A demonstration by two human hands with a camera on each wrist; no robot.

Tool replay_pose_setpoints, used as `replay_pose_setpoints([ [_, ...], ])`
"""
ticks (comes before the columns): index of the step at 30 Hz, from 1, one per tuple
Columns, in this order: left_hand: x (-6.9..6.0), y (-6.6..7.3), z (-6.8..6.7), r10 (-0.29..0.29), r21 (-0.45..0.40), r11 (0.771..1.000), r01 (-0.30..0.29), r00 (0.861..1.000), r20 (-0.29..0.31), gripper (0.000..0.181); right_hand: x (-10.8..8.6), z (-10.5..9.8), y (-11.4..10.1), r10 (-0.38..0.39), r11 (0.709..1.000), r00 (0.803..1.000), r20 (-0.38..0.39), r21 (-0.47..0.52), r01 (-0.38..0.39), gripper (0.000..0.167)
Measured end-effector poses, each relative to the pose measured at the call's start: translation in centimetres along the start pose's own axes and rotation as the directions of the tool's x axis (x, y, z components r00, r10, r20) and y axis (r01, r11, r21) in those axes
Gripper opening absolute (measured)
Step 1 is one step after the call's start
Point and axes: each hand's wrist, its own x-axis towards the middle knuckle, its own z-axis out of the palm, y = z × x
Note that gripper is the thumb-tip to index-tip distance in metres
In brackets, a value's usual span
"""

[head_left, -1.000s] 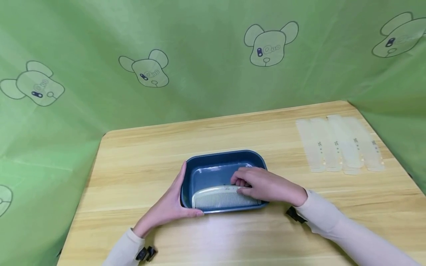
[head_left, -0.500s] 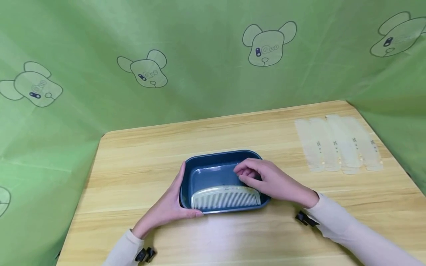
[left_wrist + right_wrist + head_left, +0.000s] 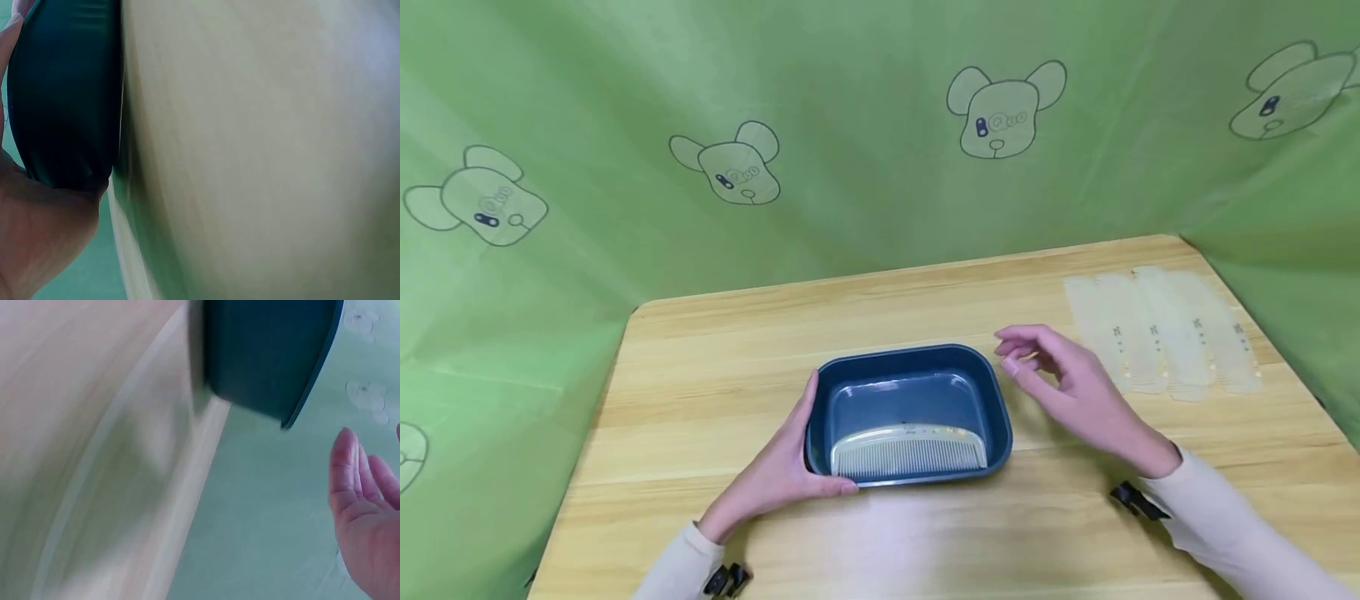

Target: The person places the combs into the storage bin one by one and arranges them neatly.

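Observation:
A dark blue tray (image 3: 910,353) stands at mid-table, and a pale translucent comb (image 3: 910,451) lies inside along its near wall, teeth toward the person. The left hand (image 3: 778,467) grips the tray's left end, thumb along the near rim and fingers around the outside; in the left wrist view the hand (image 3: 47,231) is against the tray's wall (image 3: 62,94). Just right of the tray, the right hand (image 3: 1078,392) hovers with relaxed, slightly bent fingers and holds nothing. In the right wrist view, a gap separates that hand (image 3: 369,525) from the tray (image 3: 269,356).
Several pale translucent combs (image 3: 1165,333) lie side by side, partly overlapping, at the right rear of the wooden table (image 3: 722,350). A green curtain (image 3: 865,217) with printed bear heads hangs behind and at both sides.
The right hand has released the comb in the tray and moved out over the right rim to the table side. The left hand keeps its grip, and the tray has hardly moved.

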Motion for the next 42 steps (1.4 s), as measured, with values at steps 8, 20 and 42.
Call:
replay_pose_setpoints([
  [8,-0.3,-0.2,0.2,0.0,-0.01,1.0,0.0,1.0,-0.018,0.153,0.3,-2.4,2.4,0.102,0.992,0.99,-0.102,-0.062,-0.108,0.042],
  [20,-1.1,-0.4,-0.3,-0.001,0.01,1.0,0.001,1.0,-0.009,0.152,-1.3,-3.8,5.4,0.337,0.905,0.93,-0.145,-0.222,-0.363,0.06],
  [42,0.1,-0.5,0.0,0.014,-0.027,1.0,-0.013,1.0,0.001,0.153,-1.8,-7.2,8.3,0.501,0.756,0.864,-0.047,-0.462,-0.463,0.082],
])
